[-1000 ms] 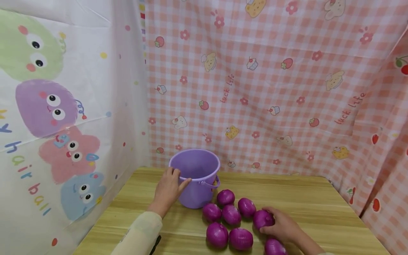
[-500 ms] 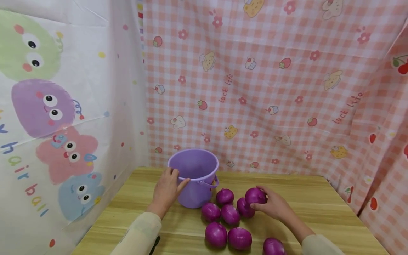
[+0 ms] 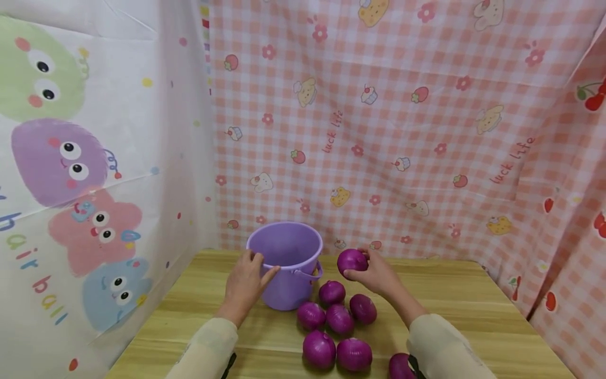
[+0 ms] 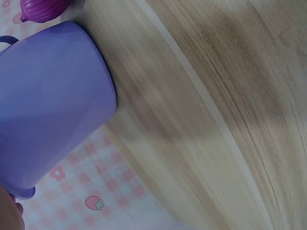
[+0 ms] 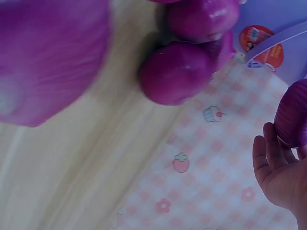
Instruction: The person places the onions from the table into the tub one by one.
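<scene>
A purple bucket (image 3: 286, 287) stands upright at the back left of the table. My left hand (image 3: 246, 284) grips its near rim, fingers over the edge and thumb along the outside; in the left wrist view only a bit of that hand shows beside the bucket (image 4: 53, 100). My right hand (image 3: 381, 273) holds a red onion (image 3: 352, 263) in the air, just right of the bucket. The right wrist view shows the same onion (image 5: 292, 115) against the fingers. Below it, several red onions (image 3: 340, 319) lie grouped on the table. The bucket's floor is hidden.
Another red onion (image 3: 400, 366) lies near the front, partly covered by the right sleeve (image 3: 440, 345). The wooden table (image 3: 454, 300) meets a pink checked cloth (image 3: 379, 131) behind and a white printed cloth (image 3: 184, 158) at left. The bucket's handle (image 3: 310, 273) hangs on its right side.
My right hand has lifted the red onion off the table and carried it left and back toward the bucket. The left hand keeps its grip on the rim.
</scene>
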### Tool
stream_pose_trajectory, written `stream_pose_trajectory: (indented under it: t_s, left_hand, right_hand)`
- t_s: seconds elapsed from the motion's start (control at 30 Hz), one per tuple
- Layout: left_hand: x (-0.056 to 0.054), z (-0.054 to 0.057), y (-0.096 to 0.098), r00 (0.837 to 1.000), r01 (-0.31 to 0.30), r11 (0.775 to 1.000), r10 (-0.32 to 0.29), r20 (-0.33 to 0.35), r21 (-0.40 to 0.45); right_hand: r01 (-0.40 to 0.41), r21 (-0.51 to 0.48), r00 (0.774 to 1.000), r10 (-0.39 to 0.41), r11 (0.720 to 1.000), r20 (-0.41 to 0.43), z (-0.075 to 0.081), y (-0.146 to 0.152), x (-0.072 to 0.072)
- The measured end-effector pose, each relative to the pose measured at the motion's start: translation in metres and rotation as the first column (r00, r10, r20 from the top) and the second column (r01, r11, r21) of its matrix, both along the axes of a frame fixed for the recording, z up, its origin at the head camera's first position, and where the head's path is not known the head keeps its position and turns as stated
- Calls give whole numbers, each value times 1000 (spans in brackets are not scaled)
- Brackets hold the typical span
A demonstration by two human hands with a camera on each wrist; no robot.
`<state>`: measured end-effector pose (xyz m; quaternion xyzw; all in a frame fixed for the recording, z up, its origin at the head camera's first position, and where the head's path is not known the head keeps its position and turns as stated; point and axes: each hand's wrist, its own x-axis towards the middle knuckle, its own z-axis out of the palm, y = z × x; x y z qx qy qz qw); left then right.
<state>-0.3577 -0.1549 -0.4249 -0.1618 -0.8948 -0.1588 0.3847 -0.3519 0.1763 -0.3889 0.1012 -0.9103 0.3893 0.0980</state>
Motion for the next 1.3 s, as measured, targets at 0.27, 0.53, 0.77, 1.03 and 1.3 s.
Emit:
stream_pose_trajectory:
  t_s: [0.27,0.53,0.77,1.03,1.3]
  left_hand:
    - [-1,-3,1,1000,-15,1000,15,-1,4]
    - [-1,-3,1,1000,-5,1000,5,-9,0]
    - [-1,-3,1,1000,-7,1000,7,-25,-3]
    - [-1,-3,-1,1000,-4,1000,4,0,3]
    - [-1,-3,-1,1000,6,1000,-6,-30,-3]
  right_hand:
    - [22,-56,998,-25,998,-53,15,-28,-12]
    - [30,-118,997,-38,993,-67,21,-55,-19]
    - [33,-119,994,-45,992,-98,29,-73,-27]
    - [-2,-135,995,-12,991,-101,38,-97,-31]
    - [-20,-106,994,9,994,-105,38,-116,-31]
